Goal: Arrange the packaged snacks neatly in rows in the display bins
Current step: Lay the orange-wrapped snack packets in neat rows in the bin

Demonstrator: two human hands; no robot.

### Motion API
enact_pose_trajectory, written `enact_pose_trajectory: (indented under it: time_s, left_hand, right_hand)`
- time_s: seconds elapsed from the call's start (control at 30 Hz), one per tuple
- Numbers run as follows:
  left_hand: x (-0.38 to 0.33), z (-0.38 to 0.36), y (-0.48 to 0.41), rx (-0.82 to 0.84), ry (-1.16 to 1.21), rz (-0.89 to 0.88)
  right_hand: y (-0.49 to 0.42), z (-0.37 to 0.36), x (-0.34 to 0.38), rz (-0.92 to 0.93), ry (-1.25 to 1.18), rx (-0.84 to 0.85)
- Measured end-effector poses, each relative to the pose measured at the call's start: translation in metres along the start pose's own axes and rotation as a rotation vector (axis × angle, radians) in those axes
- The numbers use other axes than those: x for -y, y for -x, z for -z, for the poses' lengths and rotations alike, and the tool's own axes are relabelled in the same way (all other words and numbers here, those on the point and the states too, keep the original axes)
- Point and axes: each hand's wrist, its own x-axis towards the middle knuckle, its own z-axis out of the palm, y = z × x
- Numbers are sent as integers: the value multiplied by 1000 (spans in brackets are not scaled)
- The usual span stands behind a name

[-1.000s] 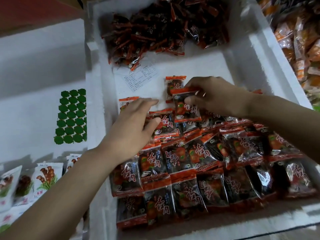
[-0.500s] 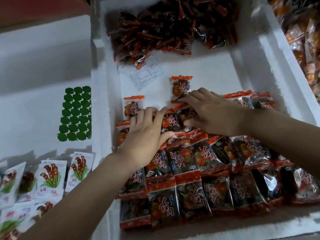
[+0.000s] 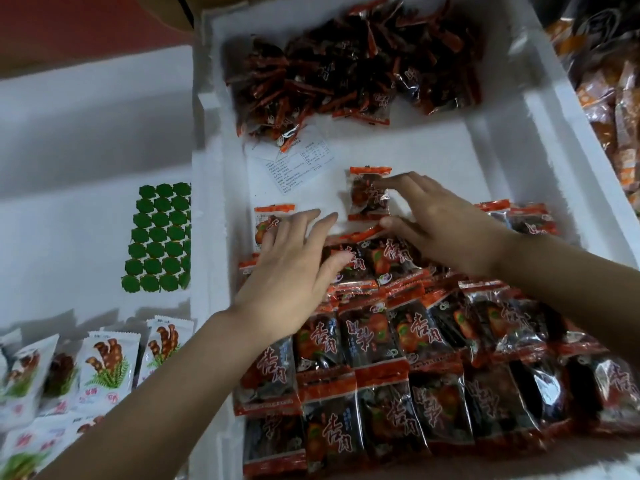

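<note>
There's the right hand [image 3: 440,223], spread wide, straight fingers laid on a lone packet [image 3: 363,197] and thumb at its lower seal, out on the bare white floor of the foam bin [image 3: 540,143]. The left hand [image 3: 294,268] lies flat and splayed, fingertips over a second loose packet [image 3: 267,223] by the bin's left wall. Nearer the camera are the rows of snacks [image 3: 426,341]: glossy dark wrappers, orange-red sealed ends, red characters, overlapping like tiles. A jumbled heap [image 3: 349,60] sits at the far end.

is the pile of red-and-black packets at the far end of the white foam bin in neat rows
No, the pile of red-and-black snack packets lies in a jumbled heap.
</note>
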Motion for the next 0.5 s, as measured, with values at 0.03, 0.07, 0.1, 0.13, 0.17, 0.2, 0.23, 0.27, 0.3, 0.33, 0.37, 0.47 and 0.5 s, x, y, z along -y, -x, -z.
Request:
enact_pose_trajectory:
  time_s: [0.03, 0.07, 0.1, 0.13, 0.17, 0.2, 0.23, 0.27, 0.3, 0.33, 0.37, 0.47, 0.5]
  left_hand:
    - [4, 4, -4, -7, 19, 25]
    - [10, 8, -9, -19, 34, 53]
    - [16, 12, -15, -36, 49, 81]
    - [24, 15, -22, -53, 68, 112]
    - [32, 15, -29, -51, 84, 151]
    - [40, 15, -36, -24, 95, 203]
    - [46, 15, -43, 21, 104, 262]
    - [49, 13, -50, 67, 113, 314]
    - [52, 10, -55, 103, 114, 349]
    - [52, 9, -60, 122, 102, 371]
    - [52, 8, -64, 115, 91, 385]
    - [54, 9, -70, 21, 152, 416]
    - [54, 9, -71, 0, 190, 418]
  right_hand:
    - [-7, 1, -4, -17, -29, -47]
    - [-15, 2, -9, -42, -46, -73]
    - [-24, 1, -14, -77, -54, -77]
    - [-34, 0, -17, -120, -60, -67]
    - [-43, -2, -21, -165, -66, -45]
    - [-51, -4, -23, -203, -65, -18]
    - [-58, -6, -24, -230, -49, 9]
    - [-65, -9, -25, -247, -19, 35]
    - [-70, -11, -25, -260, 12, 55]
    - [-75, -13, -24, -272, 34, 65]
    - [-80, -15, -23, -282, 45, 70]
    - [-90, -17, -22, -291, 41, 85]
    - [-92, -16, -21, -292, 30, 85]
